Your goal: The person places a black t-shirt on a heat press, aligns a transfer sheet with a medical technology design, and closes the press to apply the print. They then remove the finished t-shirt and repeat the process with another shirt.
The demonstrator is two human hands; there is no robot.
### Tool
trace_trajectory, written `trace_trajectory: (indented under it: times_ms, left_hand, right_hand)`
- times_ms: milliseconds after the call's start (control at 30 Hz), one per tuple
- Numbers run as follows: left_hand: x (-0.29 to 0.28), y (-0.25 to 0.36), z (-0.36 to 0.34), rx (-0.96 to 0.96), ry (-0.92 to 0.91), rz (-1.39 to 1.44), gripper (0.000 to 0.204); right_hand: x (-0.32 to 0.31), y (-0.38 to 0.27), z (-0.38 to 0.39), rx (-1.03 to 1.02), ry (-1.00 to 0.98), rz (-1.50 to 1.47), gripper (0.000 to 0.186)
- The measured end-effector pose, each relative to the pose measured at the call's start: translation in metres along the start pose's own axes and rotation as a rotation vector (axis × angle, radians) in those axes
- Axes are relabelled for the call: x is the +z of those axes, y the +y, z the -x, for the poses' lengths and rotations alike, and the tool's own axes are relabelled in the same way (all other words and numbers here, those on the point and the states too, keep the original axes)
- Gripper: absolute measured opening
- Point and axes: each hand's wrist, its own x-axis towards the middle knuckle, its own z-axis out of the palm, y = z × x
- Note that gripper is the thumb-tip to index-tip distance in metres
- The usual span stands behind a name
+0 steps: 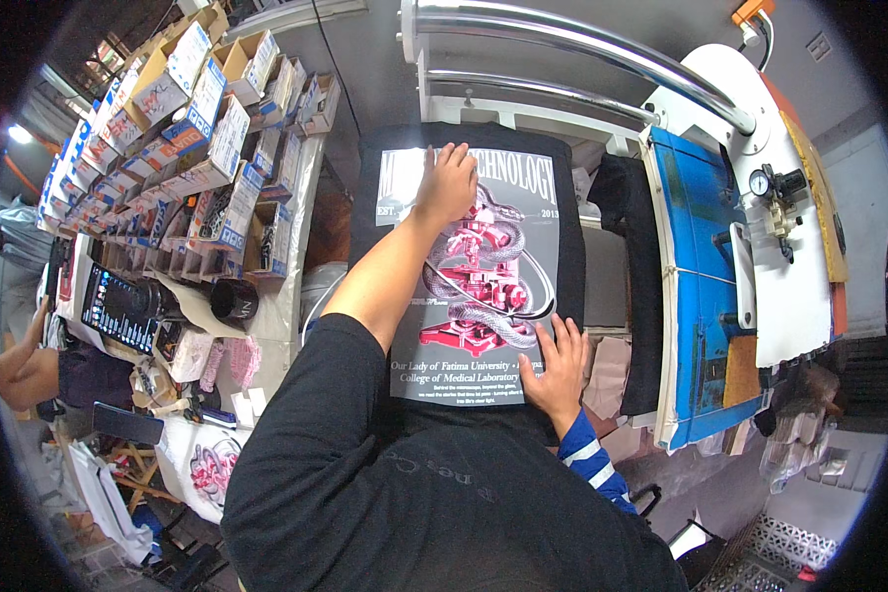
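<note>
A black T-shirt lies spread flat in front of me. On it rests a glossy transfer film sheet with a pink microscope, a grey snake and white lettering. My left hand presses on the upper part of the sheet, over the large lettering, with its fingers stretched out. Lower down, my right hand lies at the sheet's right edge, its fingers spread. A blue cuff with white stripes covers my right wrist. Neither hand grips anything.
A heat press with a blue padded platen and chrome bars stands right and beyond. Left are stacked cardboard boxes, a phone-like screen and a white printed shirt. Another person's arm shows far left.
</note>
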Motion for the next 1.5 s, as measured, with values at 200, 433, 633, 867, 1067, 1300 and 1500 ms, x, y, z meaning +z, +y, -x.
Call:
trace_trajectory:
  times_ms: [200,433,633,867,1067,1300,1500]
  left_hand:
    - [0.005,-0.004,-0.003,0.024,-0.003,-0.029,0.028]
    - [-0.002,0.002,-0.005,-0.014,-0.058,-0.018,0.029]
    - [-0.002,0.002,-0.006,-0.015,-0.077,-0.03,0.031]
    - [-0.01,0.008,-0.017,-0.005,-0.104,-0.072,0.025]
    - [-0.007,0.01,-0.017,0.023,-0.053,-0.165,0.026]
    - [-0.006,0.0,-0.051,-0.104,-0.256,-0.246,0.03]
    - [-0.058,-0.035,-0.003,-0.106,0.281,0.242,0.027]
  right_hand:
    - [0.002,0.001,0.0,0.021,0.001,0.011,0.058]
    - [0.001,0.003,0.002,0.027,0.012,-0.019,0.059]
    - [0.0,0.001,0.001,0.028,0.007,-0.008,0.058]
    - [-0.002,-0.002,-0.001,0.047,-0.006,-0.01,0.057]
    - [-0.001,-0.001,0.0,0.031,0.016,-0.009,0.056]
    - [-0.012,-0.006,-0.027,0.041,-0.032,0.021,0.048]
    - [0.011,0.067,-0.032,0.138,0.36,-0.189,0.026]
